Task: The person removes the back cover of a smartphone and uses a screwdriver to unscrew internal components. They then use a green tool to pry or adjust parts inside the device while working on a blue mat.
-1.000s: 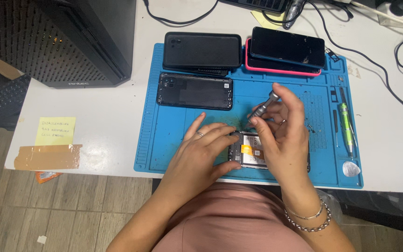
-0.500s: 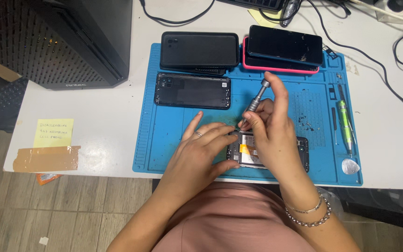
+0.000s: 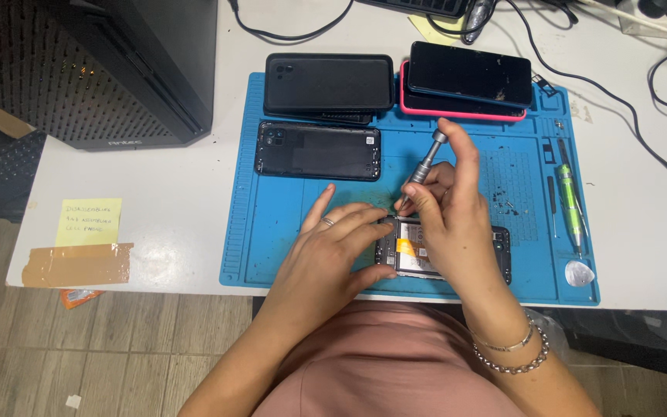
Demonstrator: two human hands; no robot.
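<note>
An opened phone with its insides showing lies at the front of a blue repair mat. My left hand rests on the phone's left end and holds it down with the fingertips. My right hand grips a grey metal screwdriver, tilted, with its tip down at the phone's upper left corner. The index finger sits on the screwdriver's top cap. My right hand covers most of the phone's right half.
A removed black back cover lies on the mat behind my hands. Black phones and a pink-cased stack sit at the mat's far edge. A green tool and white pick lie right. A computer tower stands left.
My right hand has shifted slightly and the screwdriver stands a little more upright over the phone's corner. My left hand stays on the phone.
</note>
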